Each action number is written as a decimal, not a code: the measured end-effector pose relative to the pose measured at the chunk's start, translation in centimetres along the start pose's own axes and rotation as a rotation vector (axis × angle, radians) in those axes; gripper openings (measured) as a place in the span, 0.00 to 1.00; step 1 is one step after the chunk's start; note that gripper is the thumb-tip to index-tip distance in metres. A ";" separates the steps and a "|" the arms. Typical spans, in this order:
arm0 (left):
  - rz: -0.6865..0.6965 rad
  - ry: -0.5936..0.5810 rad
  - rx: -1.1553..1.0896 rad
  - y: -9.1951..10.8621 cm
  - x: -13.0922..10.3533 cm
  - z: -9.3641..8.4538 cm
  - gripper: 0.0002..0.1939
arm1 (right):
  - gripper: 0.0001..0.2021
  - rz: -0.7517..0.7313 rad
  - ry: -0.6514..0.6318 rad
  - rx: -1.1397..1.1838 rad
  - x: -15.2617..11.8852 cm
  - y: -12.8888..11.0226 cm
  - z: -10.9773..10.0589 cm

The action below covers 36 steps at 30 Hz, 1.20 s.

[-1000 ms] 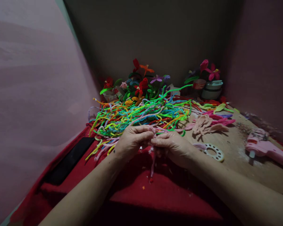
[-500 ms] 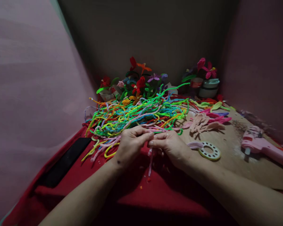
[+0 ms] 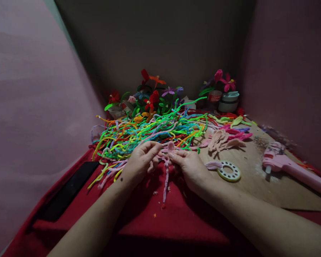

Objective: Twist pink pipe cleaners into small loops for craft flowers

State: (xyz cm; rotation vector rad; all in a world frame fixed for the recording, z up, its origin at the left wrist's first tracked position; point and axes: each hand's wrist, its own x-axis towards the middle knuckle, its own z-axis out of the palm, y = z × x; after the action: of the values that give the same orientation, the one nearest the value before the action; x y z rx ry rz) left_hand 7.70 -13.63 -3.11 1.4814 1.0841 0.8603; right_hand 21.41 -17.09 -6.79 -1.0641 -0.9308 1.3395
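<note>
Between my hands is a light pink pipe cleaner (image 3: pixel 166 178), its lower length hanging over the red cloth and a small rounded loop (image 3: pixel 171 146) standing up at the top. My right hand (image 3: pixel 191 167) pinches it just below the loop with thumb and forefinger. My left hand (image 3: pixel 143 160) is closed at the other side, fingertips at the strand's upper end; its curled fingers hide part of the grip. Just beyond both hands lies a large tangled heap of coloured pipe cleaners (image 3: pixel 139 132).
Right of my hands, a board (image 3: pixel 256 189) carries a pale ring with holes (image 3: pixel 229 171), folded pink pieces (image 3: pixel 219 141) and a pink glue gun (image 3: pixel 286 164). A black phone-like slab (image 3: pixel 69 191) lies left on red cloth (image 3: pixel 149 228). Pipe-cleaner flowers (image 3: pixel 152 100) and a lidded jar (image 3: pixel 229 101) stand behind.
My hands have moved slightly apart, and the pink loop now shows above my right fingertips. The whole scene has shifted a little left and down in view.
</note>
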 end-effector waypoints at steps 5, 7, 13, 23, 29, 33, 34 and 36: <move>-0.121 -0.177 0.092 -0.1 -0.4 0.5 0.14 | 0.11 -0.008 -0.047 0.127 -0.1 -0.5 0.0; -0.115 -0.160 0.097 -0.3 -0.3 0.4 0.14 | 0.12 -0.014 -0.052 0.151 -0.2 -0.7 0.1; -0.012 -0.087 0.158 1.0 0.5 -0.1 0.16 | 0.05 0.024 -0.116 0.081 -0.7 -0.7 0.6; 0.413 -0.156 0.901 2.8 5.5 5.1 0.11 | 0.07 -0.022 -0.481 -0.090 -0.6 0.5 0.9; 0.452 -0.094 0.915 1.8 7.0 5.8 0.12 | 0.04 -0.013 -0.469 -0.172 -0.5 0.5 0.7; 0.437 0.038 0.822 3.4 5.3 3.4 0.12 | 0.04 0.002 -0.434 -0.234 -0.7 0.1 0.8; 0.430 0.100 0.817 3.9 4.8 2.4 0.12 | 0.04 0.011 -0.427 -0.246 -0.7 0.0 0.8; 0.395 0.204 0.798 4.6 4.1 0.1 0.12 | 0.05 0.022 -0.416 -0.271 -0.8 0.0 0.9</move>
State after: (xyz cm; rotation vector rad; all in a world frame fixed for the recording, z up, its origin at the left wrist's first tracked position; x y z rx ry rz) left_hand 10.01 -9.97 1.22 2.3676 1.4008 0.9062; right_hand 20.52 -17.81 -6.52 -1.0145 -1.4449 1.5140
